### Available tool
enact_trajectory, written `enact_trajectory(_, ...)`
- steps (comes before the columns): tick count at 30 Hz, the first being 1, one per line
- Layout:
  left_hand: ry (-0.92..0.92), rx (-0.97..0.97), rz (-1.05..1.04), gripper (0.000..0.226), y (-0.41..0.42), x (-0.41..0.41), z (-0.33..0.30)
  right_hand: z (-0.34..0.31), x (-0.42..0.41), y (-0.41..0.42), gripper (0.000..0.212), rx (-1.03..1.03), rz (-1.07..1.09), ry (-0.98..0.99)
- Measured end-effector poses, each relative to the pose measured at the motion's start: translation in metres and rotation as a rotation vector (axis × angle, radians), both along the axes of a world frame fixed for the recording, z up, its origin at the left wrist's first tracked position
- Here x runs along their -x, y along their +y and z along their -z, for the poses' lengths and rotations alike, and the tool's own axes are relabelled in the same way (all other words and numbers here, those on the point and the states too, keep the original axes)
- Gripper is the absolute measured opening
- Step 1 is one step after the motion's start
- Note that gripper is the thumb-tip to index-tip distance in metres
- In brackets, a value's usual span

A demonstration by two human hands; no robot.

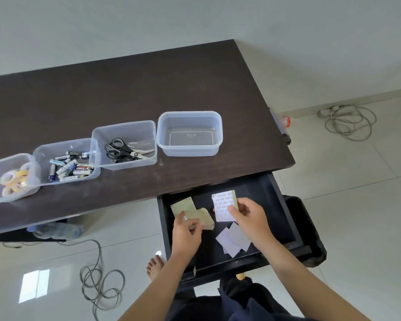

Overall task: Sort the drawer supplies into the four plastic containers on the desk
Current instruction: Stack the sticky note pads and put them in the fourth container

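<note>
right hand [249,216] pinches printed paper pad [223,206] between thumb and fingers, lower centre | left hand [187,230] fingers curled onto yellowish notes [192,210] | both inside open drawer [280,205] | white slips [234,238] on drawer floor | 4 containers upper left, rightmost container [189,133] empty

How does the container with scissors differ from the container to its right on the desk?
The scissors container holds black-handled scissors; the right container holds nothing. The scissors container has sharper, squarer corners; the right container has rounder ones. Both are clear plastic, lidless and upright on the dark desk.
</note>
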State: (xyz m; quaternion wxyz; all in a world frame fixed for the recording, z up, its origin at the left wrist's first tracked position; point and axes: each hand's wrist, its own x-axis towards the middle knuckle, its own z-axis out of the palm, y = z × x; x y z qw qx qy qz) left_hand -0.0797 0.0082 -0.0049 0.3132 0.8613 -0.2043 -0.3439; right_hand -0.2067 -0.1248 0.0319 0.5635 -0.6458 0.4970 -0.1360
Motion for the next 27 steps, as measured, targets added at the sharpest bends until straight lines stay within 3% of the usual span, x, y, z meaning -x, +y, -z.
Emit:
enact_trajectory(6, 0.096, 0.009, -0.092, 0.016, 0.002, 0.005, -0.008, -0.001, -0.011, 0.008, 0.02, 0.165, -0.08, -0.021)
enact_trajectory(11, 0.234, 0.101, -0.19, 0.03, -0.005, 0.012, -0.02, 0.018, -0.013, 0.025, 0.026, 0.5, -0.234, 0.073)
enact_trajectory(16, 0.355, 0.227, -0.283, 0.018, -0.008, 0.02, -0.03, 0.025, -0.008, 0.032, 0.026, 0.635, -0.282, 0.068)
enact_trajectory(24, 0.503, 0.351, -0.38, 0.025, -0.01, 0.027, -0.038, 0.02, -0.002, 0.017, 0.026, 0.188, -0.247, -0.058)
enact_trajectory(27, 0.53, 0.366, -0.338, 0.03, -0.009, 0.024, -0.04, 0.016, -0.001, 0.016, 0.012, -0.001, -0.198, -0.05)
